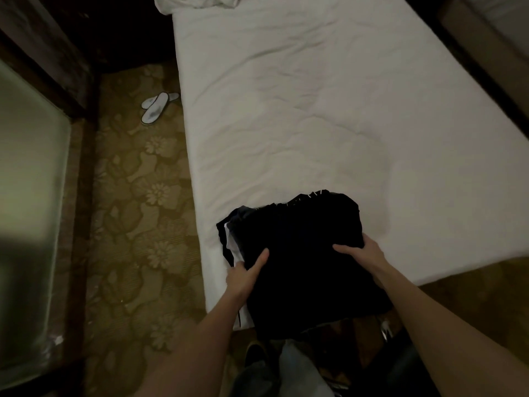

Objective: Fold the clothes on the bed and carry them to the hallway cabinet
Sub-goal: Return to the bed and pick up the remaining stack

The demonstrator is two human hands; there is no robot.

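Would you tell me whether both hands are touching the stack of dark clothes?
Touching: the head view shows the left hand and right hand gripping the clothes stack.

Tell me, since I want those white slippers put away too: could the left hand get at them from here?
Probably not: the left hand grips the folded clothes, and the slippers lie well away on the carpet.

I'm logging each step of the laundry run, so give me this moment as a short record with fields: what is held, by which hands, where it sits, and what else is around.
held item: stack of folded dark clothes, a white piece showing at its left edge
left hand: grip on the stack's left side
right hand: grip on the stack's right side
location: near corner of the bed
bed surface: white sheet, wrinkled
floor: patterned carpet, white slippers beside the bed
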